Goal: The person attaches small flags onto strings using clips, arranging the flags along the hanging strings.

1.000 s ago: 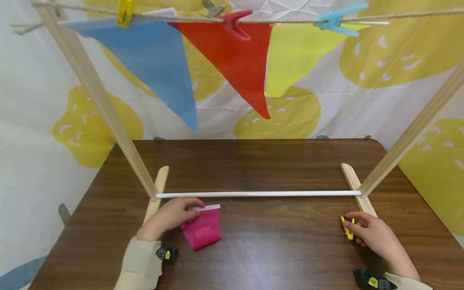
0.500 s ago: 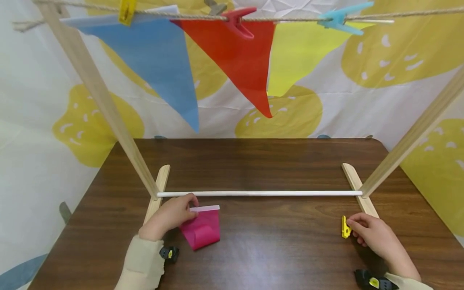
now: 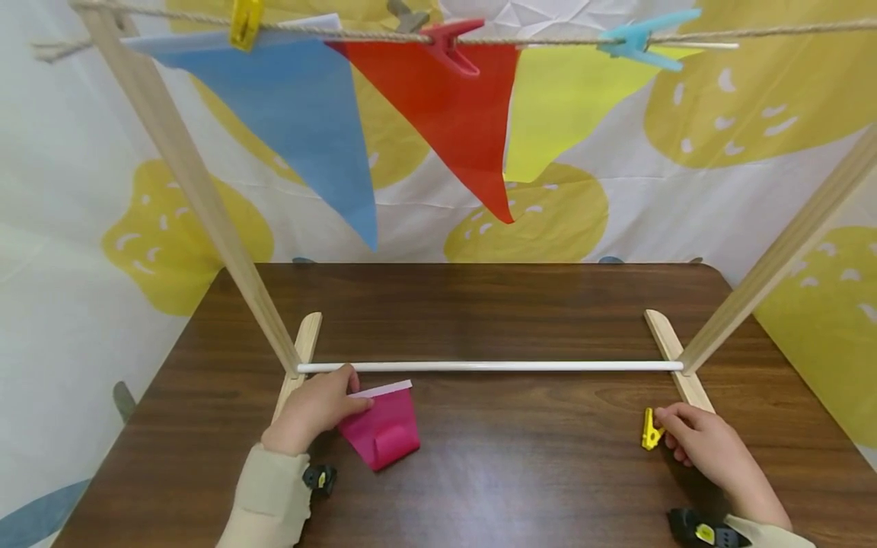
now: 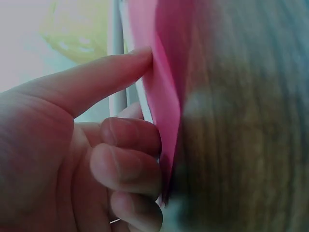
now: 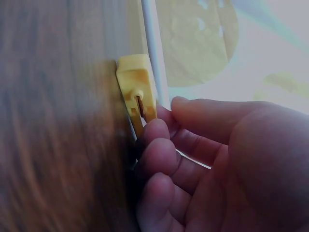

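Note:
On the left, my left hand (image 3: 317, 405) pinches the white-edged top corner of a pink pennant (image 3: 384, 415). The pennant's lower end curls up in a roll. From the left wrist view, the thumb presses the pink sheet (image 4: 166, 104) near its white strip, with the other fingers curled behind. At the right, my right hand (image 3: 702, 441) holds a small yellow clothespin (image 3: 648, 432) by one side, close over the table. Up close in the right wrist view, fingertips lie against the legs of the clothespin (image 5: 135, 77), and its spring shows.
A wooden frame post (image 3: 199, 190) rises on each side, joined low by a white rod (image 3: 479, 367). Twine (image 3: 548, 39) overhead carries blue (image 3: 294, 114), red (image 3: 452, 99) and yellow (image 3: 562, 106) pennants with clothespins. The brown table (image 3: 507, 457) ends at a patterned curtain (image 3: 411, 221).
My left hand has shifted its grip on the pink pennant, whose right end now tilts up away from me. The yellow clothespin has turned in my right fingers.

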Tool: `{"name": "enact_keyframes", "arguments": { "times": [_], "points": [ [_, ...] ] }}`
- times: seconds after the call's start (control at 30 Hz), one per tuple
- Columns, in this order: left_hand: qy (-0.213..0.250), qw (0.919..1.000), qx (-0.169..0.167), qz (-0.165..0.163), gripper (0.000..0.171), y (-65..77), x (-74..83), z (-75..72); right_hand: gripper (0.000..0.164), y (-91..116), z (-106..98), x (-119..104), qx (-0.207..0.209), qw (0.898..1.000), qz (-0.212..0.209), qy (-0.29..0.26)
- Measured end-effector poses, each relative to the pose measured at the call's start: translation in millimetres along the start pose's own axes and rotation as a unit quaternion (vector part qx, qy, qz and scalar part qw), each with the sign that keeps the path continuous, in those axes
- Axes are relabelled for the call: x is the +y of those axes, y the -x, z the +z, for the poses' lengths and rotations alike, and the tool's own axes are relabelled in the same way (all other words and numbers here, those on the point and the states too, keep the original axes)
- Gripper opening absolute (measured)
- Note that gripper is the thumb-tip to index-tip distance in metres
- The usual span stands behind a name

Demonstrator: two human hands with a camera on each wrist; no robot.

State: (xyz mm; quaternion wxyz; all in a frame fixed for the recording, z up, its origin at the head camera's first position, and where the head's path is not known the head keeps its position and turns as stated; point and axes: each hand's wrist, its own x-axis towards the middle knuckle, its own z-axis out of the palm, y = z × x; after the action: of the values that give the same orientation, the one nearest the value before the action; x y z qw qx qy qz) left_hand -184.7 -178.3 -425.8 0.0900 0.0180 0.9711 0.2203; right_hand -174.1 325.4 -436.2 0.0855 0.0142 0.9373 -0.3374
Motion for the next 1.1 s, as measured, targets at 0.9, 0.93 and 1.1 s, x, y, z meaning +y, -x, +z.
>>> {"name": "enact_keyframes", "arguments": {
  "times": [0.9, 0.93, 1.1],
  "points": [
    [0.086, 0.9917, -0.060, 0.075, 0.016, -2.3, -5.4, -2.9, 0.050, 1.1, -2.5, -2.3, -0.015, 0.999, 0.031, 0.009],
    [0.091, 0.9910, -0.061, 0.077, 0.016, -2.2, -5.6, -3.3, 0.050, 1.1, -2.6, -2.2, -0.016, 0.999, 0.031, 0.008],
    [0.101, 0.9904, -0.048, 0.082, 0.016, -3.0, -7.4, -4.2, 0.050, 0.4, -2.5, -2.5, -0.017, 0.999, 0.029, 0.004]
  ]
}}
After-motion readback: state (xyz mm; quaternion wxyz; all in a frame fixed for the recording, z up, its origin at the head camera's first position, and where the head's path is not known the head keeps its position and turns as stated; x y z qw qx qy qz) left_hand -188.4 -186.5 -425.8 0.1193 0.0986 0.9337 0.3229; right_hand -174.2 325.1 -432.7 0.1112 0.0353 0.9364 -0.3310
